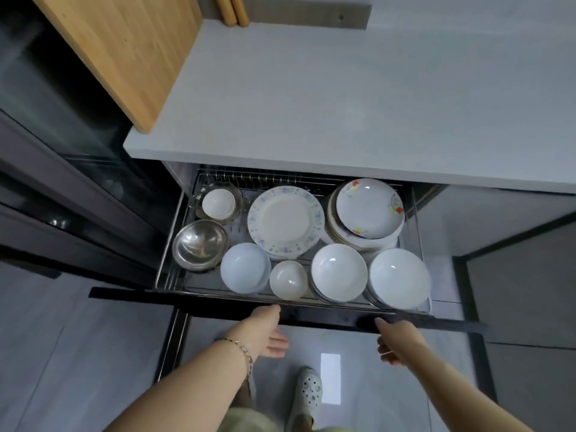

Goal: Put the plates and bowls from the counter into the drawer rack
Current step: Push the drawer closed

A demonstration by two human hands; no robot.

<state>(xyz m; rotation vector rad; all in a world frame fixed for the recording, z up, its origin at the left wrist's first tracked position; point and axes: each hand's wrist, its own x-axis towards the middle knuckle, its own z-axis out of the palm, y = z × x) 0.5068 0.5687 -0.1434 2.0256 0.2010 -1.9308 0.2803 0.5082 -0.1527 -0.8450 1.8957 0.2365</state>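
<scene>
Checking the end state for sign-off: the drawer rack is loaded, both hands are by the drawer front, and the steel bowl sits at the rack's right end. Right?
No. The head view shows the steel bowl at the left end of the drawer rack, not the right. The rest holds: the rack is loaded, with the left hand and right hand by the drawer front.
</scene>
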